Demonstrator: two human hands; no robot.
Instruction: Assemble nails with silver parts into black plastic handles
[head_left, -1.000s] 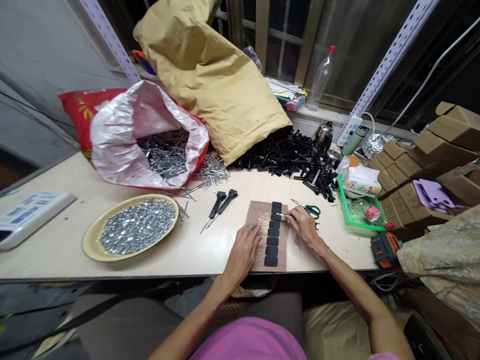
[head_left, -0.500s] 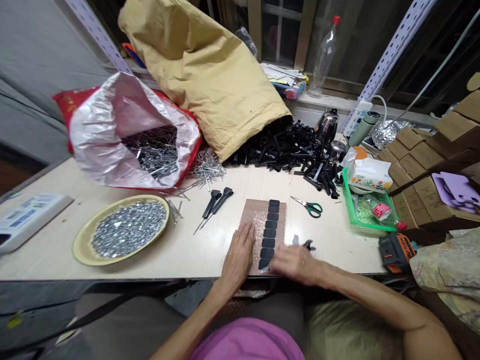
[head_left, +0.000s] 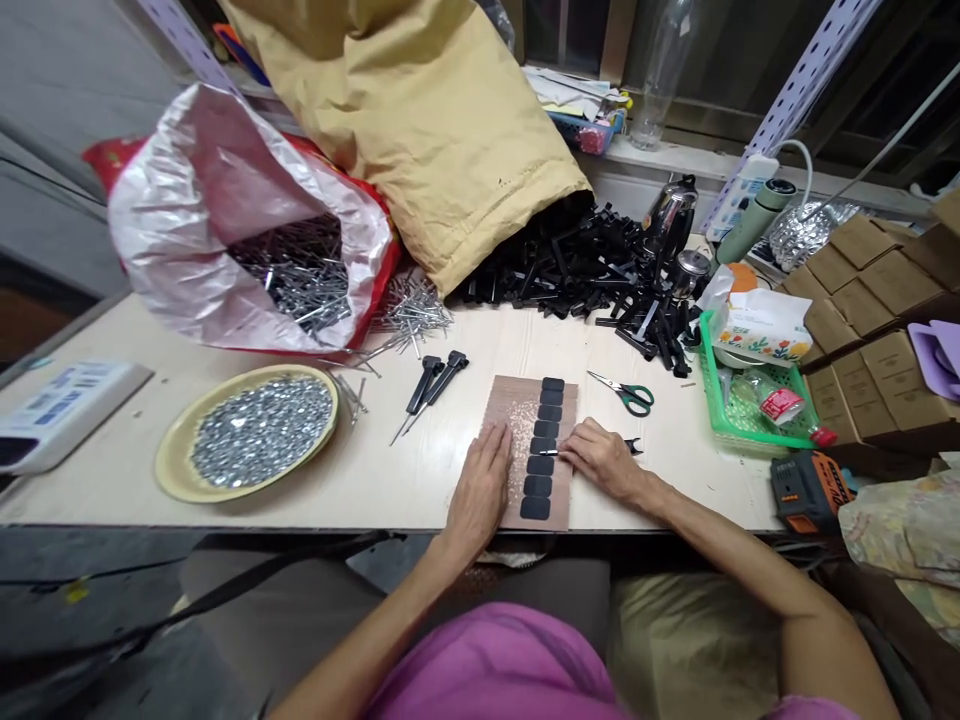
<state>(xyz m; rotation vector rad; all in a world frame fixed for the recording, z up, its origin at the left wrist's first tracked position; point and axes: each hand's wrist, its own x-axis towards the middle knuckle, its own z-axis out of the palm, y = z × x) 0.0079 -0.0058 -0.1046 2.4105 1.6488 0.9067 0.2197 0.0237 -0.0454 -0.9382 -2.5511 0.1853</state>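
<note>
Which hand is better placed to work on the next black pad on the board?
Probably the right hand: it pinches a thin pin whose tip lies at the black pads. The left hand lies flat on the board, beside the pads, holding nothing.

The worktop (head_left: 112, 480) before you is pale wood-grain laminate, smooth with a soft sheen; the board (head_left: 501, 400) under your left hand (head_left: 480, 485) looks like brown wood, matt and speckled with pale flecks; the pads (head_left: 541, 465) on it are black and matt; the pin (head_left: 547, 452) pinched in your right hand (head_left: 604, 462) is thin bright metal; the plate (head_left: 174, 480) is dull yellow and holds glittering metal pieces (head_left: 259, 430); the plastic sack (head_left: 187, 230) is crinkled and glossy, full of grey metal nails (head_left: 300, 275); the tan sack (head_left: 427, 120) looks like creased matt paper; the heap of parts (head_left: 577, 270) is black plastic; the kettle (head_left: 670, 215) is polished metal; the basket (head_left: 724, 425) is green plastic; the boxes (head_left: 862, 300) are plain brown cardboard.
</note>
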